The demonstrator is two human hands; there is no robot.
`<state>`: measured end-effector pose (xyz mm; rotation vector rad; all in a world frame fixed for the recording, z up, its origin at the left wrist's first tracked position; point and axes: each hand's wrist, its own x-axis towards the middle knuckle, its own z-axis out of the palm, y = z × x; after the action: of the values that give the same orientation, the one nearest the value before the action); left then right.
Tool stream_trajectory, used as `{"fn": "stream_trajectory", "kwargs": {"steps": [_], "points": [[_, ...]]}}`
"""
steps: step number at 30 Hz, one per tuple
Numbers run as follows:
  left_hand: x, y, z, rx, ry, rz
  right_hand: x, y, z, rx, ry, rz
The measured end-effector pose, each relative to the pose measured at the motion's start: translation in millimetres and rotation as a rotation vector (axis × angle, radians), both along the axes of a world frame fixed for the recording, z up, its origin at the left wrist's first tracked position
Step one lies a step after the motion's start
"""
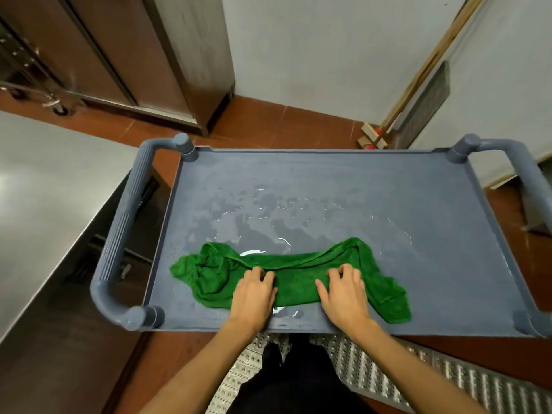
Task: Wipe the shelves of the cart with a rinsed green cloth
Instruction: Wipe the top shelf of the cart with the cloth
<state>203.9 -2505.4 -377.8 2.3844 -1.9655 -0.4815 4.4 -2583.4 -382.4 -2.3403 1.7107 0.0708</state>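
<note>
On the wet cart shelf (388, 189), long green cloth (298, 267), left hand (254, 297) and right hand (343, 297) on it, each grip curled into it

Green cloth (295, 280) on cart shelf (343, 180)

Plain green cloth (298, 282) under the fingers (257, 274) on a blue-grey shelf (358, 189), mottled just beyond the fingertips with darker wet patches and white glints. Left of the fingers, a ribbed blue-grey handle (119, 234) and silver table (44, 189); wristward, a pale studded grate (448, 375); far beyond, red-brown floor (268, 124) and a white wall (313, 55).
</note>
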Motion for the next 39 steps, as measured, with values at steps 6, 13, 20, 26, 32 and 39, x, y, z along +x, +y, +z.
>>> {"fn": "stream_trajectory", "kwargs": {"steps": [6,13,20,26,32,39], "points": [[14,-21,-6,0.062,0.028,-0.022,0,-27,-6,0.084,0.051,-0.04],[33,-52,-6,0.281,0.021,-0.056,-3,-46,-14,0.084,0.012,0.109],[28,-55,-23,0.138,0.0,0.019,9,-65,-26,0.083,-0.031,0.072],[29,-77,-29,0.099,-0.002,0.029,31,-71,-31,0.079,-0.013,0.028],[28,-79,-38,0.129,-0.042,0.018,29,-74,-40,0.062,-0.001,0.076],[35,-73,-33,0.093,-0.07,-0.021,33,-68,-39,0.053,-0.025,0.04]]}}
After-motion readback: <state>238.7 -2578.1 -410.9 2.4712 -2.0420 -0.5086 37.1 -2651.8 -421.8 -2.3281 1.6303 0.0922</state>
